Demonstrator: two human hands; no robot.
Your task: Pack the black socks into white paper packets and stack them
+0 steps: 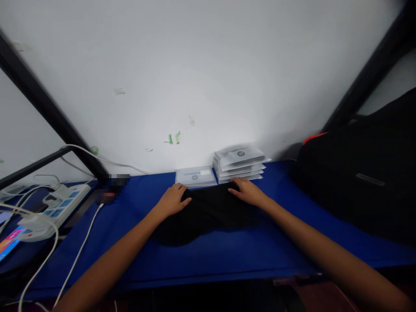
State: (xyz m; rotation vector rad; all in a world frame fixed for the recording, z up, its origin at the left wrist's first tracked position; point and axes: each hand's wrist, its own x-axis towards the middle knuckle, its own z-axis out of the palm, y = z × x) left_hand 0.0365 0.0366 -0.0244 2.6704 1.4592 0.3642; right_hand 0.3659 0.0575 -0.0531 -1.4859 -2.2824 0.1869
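A black cloth (pixel 208 210) lies flat on the blue table (pixel 227 255), near its far edge and roughly central in the view. The cloth is folded or bunched; its near-left part bulges toward the viewer.

Left hand (pixel 172 200): rests palm down on the far-left corner of the cloth. The fingers lie loosely together and point toward the wall; the thumb extends to the right across the fabric. Whether the fingertips pinch the cloth edge cannot be determined.

Right hand (pixel 248 192): rests palm down on the far-right corner of the cloth. The fingers are slightly spread and point left along the far edge. No grip on the fabric is visible; the hand appears to press flat.

Both forearms extend from the lower corners of the view and converge on the cloth.

Behind the cloth, against the white wall (pixel 195 78):
- A single flat packet (pixel 195 176) lies just beyond the left hand.
- A stack of packets (pixel 239 162) stands just beyond the right hand, touching or nearly touching the single packet.

To the right, a large black bag (pixel 360 173) sits on the table, well apart from the cloth.

To the left, a white power strip (pixel 56 208) with blue switches lies beside the table. White cables (pixel 78 255) run from it across the table's left edge. A black frame (pixel 42 104) rises diagonally along the wall at the left.
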